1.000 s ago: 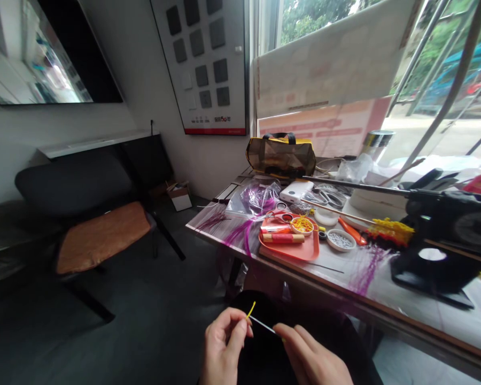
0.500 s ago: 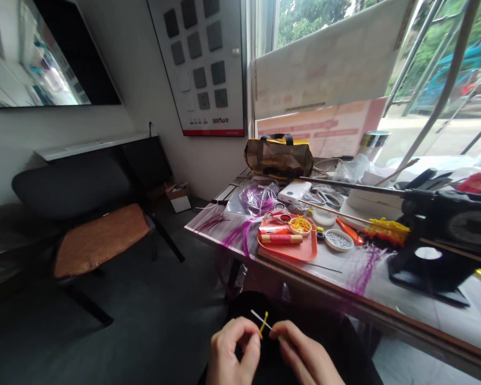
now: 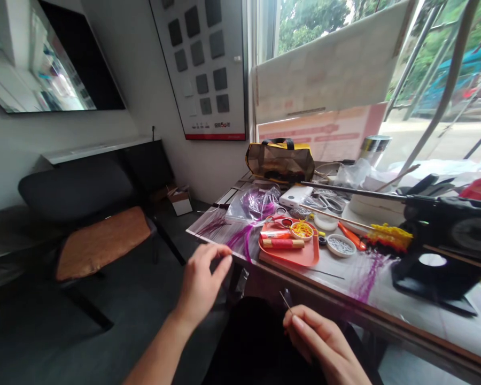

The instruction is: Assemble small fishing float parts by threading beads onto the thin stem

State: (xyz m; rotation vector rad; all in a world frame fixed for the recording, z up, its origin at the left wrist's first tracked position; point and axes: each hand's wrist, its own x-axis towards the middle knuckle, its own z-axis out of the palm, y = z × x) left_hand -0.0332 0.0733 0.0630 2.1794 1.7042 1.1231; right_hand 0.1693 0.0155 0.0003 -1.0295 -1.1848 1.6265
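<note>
Across the right half of the frame runs the pale tabletop [image 3: 332, 266], brown along its front edge. Lower centre-left is my left hand [image 3: 202, 275], thumb and forefinger curved narrowly together; I cannot tell whether anything sits between them. Lower right of centre, my right hand [image 3: 318, 331] is pinched tight. Mid-frame lie a round-cornered, coral-coloured tray [image 3: 310, 256], wispy purple strands [image 3: 246, 243] and a round dish [image 3: 302, 240] of thin yellow strips [image 3: 302, 229]. Slimmest, the straight rod [image 3: 286, 300] juts up-left from my right fingertips.
</note>
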